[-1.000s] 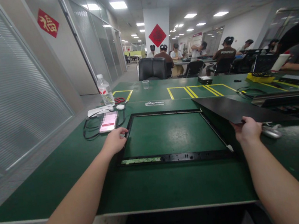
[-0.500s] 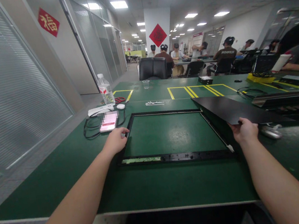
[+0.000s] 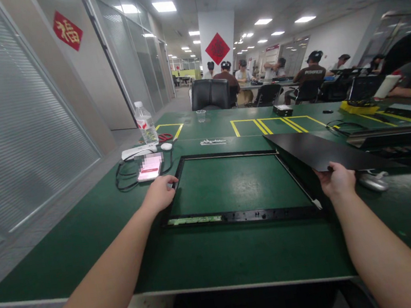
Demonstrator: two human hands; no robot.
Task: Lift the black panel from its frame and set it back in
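Observation:
A black rectangular screen frame (image 3: 273, 213) lies flat on the green table, with a green circuit strip (image 3: 196, 220) along its near bar. My left hand (image 3: 160, 191) is closed on the frame's left side, fingertips curled over the bar. On the right, my right hand (image 3: 337, 179) grips the near edge of a thin black panel (image 3: 306, 147), thumb on top and fingers beneath. The panel is tilted, and its far left corner is close to the frame's far right corner. A small white piece (image 3: 317, 204) sits at the frame's near right corner.
To the left are a phone (image 3: 150, 169) with cables, a white box (image 3: 138, 152) and a water bottle (image 3: 145, 123). A plastic cup (image 3: 201, 116) stands farther back. A mouse (image 3: 372, 181) and dark long parts (image 3: 401, 133) lie right. People sit at farther tables.

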